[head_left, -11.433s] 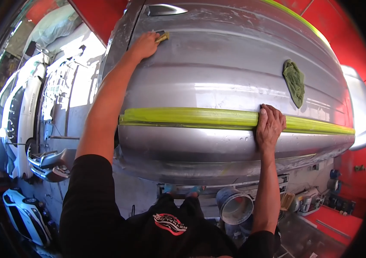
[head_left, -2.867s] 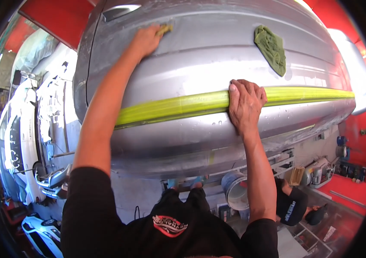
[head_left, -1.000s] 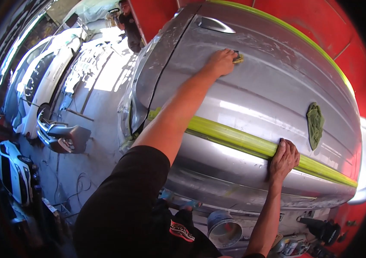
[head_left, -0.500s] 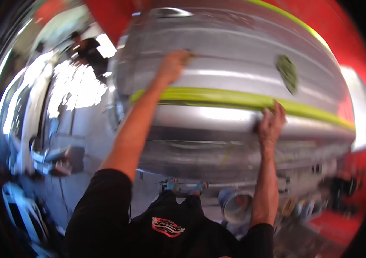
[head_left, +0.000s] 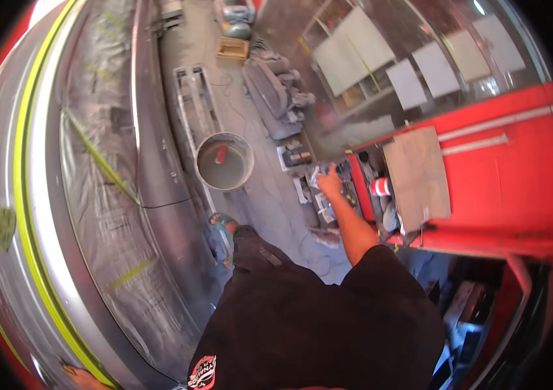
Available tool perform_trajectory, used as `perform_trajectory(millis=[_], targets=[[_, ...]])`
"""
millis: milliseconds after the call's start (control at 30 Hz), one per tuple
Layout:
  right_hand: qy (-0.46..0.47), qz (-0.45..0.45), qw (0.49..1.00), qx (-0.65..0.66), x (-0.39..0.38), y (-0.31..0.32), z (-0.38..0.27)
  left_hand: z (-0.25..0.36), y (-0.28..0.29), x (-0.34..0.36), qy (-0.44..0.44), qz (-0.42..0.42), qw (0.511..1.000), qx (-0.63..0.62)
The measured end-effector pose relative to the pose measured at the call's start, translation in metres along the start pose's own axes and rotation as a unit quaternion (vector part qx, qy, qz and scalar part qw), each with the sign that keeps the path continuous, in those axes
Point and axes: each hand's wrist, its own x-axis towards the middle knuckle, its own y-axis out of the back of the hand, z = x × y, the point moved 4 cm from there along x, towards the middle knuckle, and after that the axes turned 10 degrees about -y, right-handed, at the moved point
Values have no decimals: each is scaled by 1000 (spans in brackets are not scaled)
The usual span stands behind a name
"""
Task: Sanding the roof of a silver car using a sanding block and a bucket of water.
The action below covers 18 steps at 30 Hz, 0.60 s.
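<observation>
My right hand is stretched out over a low cart crowded with small items. Its fingers look spread beside something whitish, too small to name. At the lower left edge my left hand rests on the grey car roof, only partly in view. A small dark piece shows at its fingertips; its kind cannot be made out. Yellow-green masking tape runs along the roof edge close to that hand. Farther up the roof lies a crumpled green pad or cloth.
Plastic sheeting covers the car's side windows. A bucket of greyish liquid with a red object stands by my feet. Beyond are car seats and a wooden crate. Brown cardboard leans at a red wall.
My view has swung from the roof to the floor on the right. My right hand has left the taped edge and reached over the cart; my left hand remains on the roof.
</observation>
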Motion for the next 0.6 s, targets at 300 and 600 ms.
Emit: perform_trajectory(millis=[300,600], targets=[[-303,62,951,1,44,46,222,42,-10,-15,-213,72,973,-54],[346,-273,883,-163,-67,-82,-105,-12,48,-33,168,62,975,-131]])
